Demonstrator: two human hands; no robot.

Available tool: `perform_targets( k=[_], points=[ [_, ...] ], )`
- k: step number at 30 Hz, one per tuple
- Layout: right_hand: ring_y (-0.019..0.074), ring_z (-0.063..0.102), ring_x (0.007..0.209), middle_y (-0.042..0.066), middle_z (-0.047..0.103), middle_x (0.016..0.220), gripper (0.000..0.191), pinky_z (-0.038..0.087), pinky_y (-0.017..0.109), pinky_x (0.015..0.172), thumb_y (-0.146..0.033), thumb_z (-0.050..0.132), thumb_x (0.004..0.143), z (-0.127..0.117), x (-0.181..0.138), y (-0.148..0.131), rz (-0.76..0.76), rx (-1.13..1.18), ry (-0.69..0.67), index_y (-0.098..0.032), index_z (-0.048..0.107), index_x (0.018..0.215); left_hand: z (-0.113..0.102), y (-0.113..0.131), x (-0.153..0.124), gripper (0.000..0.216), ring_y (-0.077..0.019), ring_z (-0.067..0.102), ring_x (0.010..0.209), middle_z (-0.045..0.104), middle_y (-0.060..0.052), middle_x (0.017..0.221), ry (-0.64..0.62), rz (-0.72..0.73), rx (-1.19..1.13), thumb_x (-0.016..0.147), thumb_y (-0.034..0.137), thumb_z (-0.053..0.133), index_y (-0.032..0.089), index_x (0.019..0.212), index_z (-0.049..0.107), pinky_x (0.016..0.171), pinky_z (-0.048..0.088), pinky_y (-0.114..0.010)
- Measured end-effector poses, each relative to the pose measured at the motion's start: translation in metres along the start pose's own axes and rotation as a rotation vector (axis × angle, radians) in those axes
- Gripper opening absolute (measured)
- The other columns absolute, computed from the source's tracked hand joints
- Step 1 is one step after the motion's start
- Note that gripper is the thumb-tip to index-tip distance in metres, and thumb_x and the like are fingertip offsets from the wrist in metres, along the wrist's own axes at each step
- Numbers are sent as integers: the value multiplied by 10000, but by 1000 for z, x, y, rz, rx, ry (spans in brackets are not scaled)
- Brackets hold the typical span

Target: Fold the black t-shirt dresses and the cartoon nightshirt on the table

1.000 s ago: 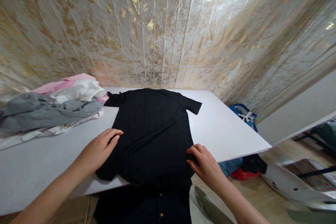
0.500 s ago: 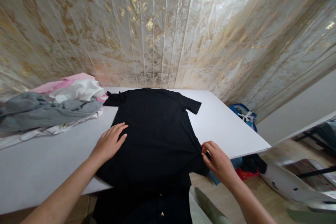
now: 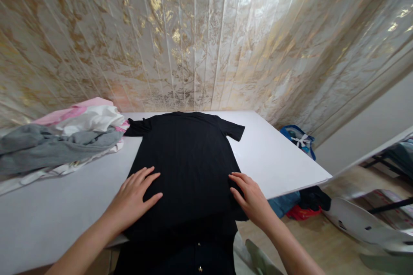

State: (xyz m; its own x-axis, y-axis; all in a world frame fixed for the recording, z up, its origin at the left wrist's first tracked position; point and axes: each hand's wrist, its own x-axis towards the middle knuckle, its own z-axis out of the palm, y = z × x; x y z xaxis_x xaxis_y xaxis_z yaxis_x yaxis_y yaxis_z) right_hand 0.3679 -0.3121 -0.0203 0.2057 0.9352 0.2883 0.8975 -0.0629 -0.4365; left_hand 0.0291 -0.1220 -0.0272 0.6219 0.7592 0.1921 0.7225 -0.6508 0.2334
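Observation:
A black short-sleeved T-shirt (image 3: 187,159) lies spread out on the white table (image 3: 274,159), its collar toward the wall and its lower part toward my body. My left hand (image 3: 137,195) rests on the shirt's left side with the fingers stretched and the thumb apart. On the opposite side, my right hand (image 3: 250,195) touches the cloth near the right edge, fingers extended and thumb spread. The left sleeve is bunched beside the clothes pile, while the right sleeve lies flat. Near my body the hem blends into my dark clothing and is hard to make out.
A heap of grey, white and pink clothes (image 3: 71,137) sits on the table at the left. Patterned gold-and-white covering (image 3: 180,43) rises behind. Beyond the right table edge are a blue bag (image 3: 298,139), a red bag (image 3: 301,212) and a white chair (image 3: 364,225).
My right hand has let go of the shirt's right edge and moved left onto the cloth. My left hand has slid slightly nearer to me. The shirt's right side lies straighter.

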Motion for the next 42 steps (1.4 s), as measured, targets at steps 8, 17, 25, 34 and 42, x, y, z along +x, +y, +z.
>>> perform_targets(
  k=[8, 17, 25, 34, 42],
  points=[
    [254, 613, 1073, 91, 657, 1171, 286, 450, 446, 960, -298, 457, 944, 0, 25, 6, 60, -206, 13, -219, 660, 1130, -39, 18, -105, 351, -241, 679, 1001, 685, -3, 1213, -278, -88, -295, 836, 564, 533, 389, 1098, 687, 878, 544, -334],
    [258, 464, 1306, 108, 501, 1433, 436, 373, 426, 1085, -359, 472, 959, 42, 75, -94, -203, -99, -163, -172, 543, 1347, -51, 42, 22, 464, -257, 630, 1100, 684, -98, 1194, 9, -88, -171, 924, 442, 309, 208, 1148, 641, 967, 468, -401],
    [266, 280, 1436, 124, 316, 1555, 630, 223, 470, 1161, -513, 388, 971, 52, 76, -24, 11, -296, -158, -153, 352, 1487, 12, 13, 33, 610, -290, 282, 1443, 338, -88, 1562, -78, -80, 91, 935, 501, 350, 194, 1458, 407, 1160, 226, -512],
    [278, 337, 1399, 165, 378, 1515, 577, 285, 422, 1132, -413, 402, 975, 43, 128, -40, -61, -258, -116, -86, 396, 1451, -4, 20, 119, 594, -252, 340, 1417, 399, -121, 1527, 39, -25, 166, 972, 439, 273, 108, 1450, 393, 1158, 263, -415],
    [241, 271, 1433, 107, 323, 1557, 574, 205, 432, 1163, -452, 383, 992, 105, 216, -52, -118, -188, -210, -151, 356, 1480, 34, -4, 178, 586, -238, 296, 1441, 318, -81, 1572, -79, -88, 180, 969, 442, 250, 163, 1469, 374, 1160, 247, -435]
  ],
)
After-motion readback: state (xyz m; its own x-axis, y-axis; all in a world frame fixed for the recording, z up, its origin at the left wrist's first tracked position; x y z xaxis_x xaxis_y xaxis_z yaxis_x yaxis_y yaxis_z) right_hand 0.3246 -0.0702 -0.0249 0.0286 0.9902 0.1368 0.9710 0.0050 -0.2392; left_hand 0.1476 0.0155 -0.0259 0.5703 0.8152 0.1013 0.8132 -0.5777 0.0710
